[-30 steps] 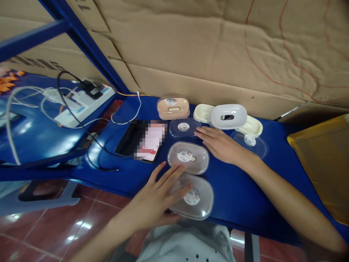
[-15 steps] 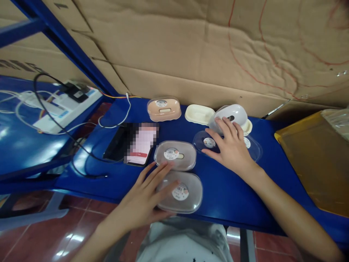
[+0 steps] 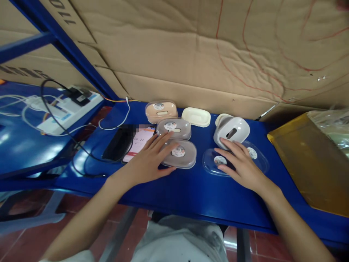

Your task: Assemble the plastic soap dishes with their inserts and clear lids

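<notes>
Brown cardboard sheeting (image 3: pixel 163 54) stands behind the blue table (image 3: pixel 185 200). Towards the table's right half sits the pale grey-white, oval plastic cover with a dark slot (image 3: pixel 242 126), tilted, its long axis running roughly from eight to two o'clock. From the right hand (image 3: pixel 231 160) it lies at about twelve, just past the fingertips, so that hand is much the nearer; from the left hand (image 3: pixel 152 153) it sits well apart, at about two. The right hand's fingers are loosely spread, gripping nothing that shows, above a clear plastic oval lid with a round sticker (image 3: pixel 211 167) at its nine; whether the fingertips press on the cover I cannot tell. Outspread too, the left hand rests against a grey oval box under a clear lid (image 3: pixel 189 154) at its three, without closing around it. A cream oval plastic tray (image 3: pixel 196 117) lies between, beyond both hands.
</notes>
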`<state>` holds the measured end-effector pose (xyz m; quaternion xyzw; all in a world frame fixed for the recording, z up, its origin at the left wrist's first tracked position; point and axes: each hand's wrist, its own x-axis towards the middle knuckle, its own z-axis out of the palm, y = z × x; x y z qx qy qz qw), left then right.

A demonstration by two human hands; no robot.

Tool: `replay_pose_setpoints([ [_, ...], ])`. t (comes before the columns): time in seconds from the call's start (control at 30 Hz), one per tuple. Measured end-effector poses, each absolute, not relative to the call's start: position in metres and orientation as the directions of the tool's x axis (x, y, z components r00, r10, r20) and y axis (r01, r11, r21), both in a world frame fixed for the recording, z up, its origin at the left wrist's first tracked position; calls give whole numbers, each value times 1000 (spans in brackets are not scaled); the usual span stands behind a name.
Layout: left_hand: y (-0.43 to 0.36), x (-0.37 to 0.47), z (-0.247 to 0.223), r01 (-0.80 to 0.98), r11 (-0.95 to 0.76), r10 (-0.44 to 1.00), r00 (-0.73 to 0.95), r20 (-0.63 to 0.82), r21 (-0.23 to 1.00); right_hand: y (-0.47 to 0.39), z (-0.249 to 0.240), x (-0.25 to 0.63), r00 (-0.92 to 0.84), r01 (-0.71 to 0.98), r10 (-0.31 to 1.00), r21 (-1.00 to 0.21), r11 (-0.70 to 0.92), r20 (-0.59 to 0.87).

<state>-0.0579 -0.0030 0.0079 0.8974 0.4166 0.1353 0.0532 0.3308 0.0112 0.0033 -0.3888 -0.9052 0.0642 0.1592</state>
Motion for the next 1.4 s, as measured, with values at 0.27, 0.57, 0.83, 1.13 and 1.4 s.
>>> replay_pose_setpoints([
  [0.27, -23, 1, 24, 559, -825, 560, 790, 249, 80, 22, 13, 350, -489, 777, 783, -217, 592, 383],
  [0.57, -28, 49, -6, 365, -931, 349, 894, 280, -4, 28, 5, 359, -424, 871, 790, -39, 489, 443],
  [0.83, -31, 43, -11, 367, -926, 376, 875, 305, 89, 33, 8, 384, -238, 966, 801, 48, 254, 550],
  [1.13, -36, 45, -19, 393, -917, 387, 841, 378, 65, 51, 25, 308, -522, 826, 766, 0, 563, 375],
  [1.4, -31, 42, -9, 382, -924, 355, 843, 403, 16, 97, 5, 248, -644, 756, 737, 24, 654, 206],
])
